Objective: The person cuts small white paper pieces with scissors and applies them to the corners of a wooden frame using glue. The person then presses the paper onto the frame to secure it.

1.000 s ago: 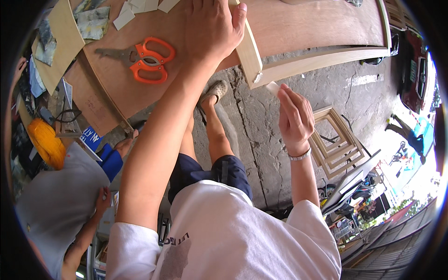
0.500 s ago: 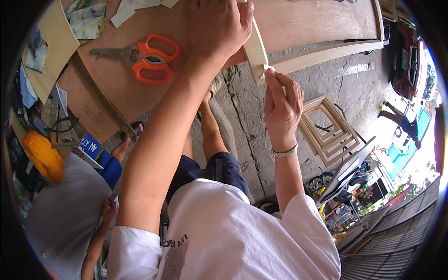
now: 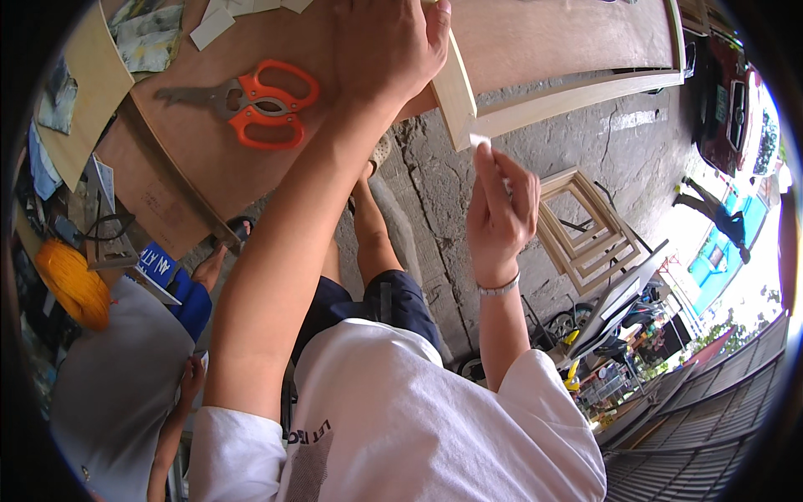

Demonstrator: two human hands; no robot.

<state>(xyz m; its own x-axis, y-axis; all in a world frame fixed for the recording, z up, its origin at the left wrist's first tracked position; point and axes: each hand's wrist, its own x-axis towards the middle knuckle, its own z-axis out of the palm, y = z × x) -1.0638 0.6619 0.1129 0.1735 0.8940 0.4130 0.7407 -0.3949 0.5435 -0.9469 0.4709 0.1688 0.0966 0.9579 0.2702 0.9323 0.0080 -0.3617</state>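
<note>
A pale wooden frame (image 3: pixel 577 102) lies across the brown tabletop, one corner reaching past its edge. My left hand (image 3: pixel 389 50) is on the frame's near strip, thumb along the wood; it looks closed over it, though the other fingers are mostly hidden or cut off at the top. Just below the frame's corner, my right hand (image 3: pixel 502 205) pinches a small white paper-like piece (image 3: pixel 479 140) between thumb and forefinger, apart from the wood. Left of my left forearm lie shears with orange handles (image 3: pixel 272 105), blades pointing left.
White scraps (image 3: pixel 213 28) and a paint-smeared sheet (image 3: pixel 149 38) lie at the table's far left. A co-worker in a grey shirt (image 3: pixel 121 376) is at lower left, near an orange bundle (image 3: pixel 74 283). Nested wooden frames (image 3: pixel 585 230) stand on the concrete floor to the right.
My right hand has drawn back slightly from the frame's corner, taking the white piece off the wood. My left hand stays on the frame.
</note>
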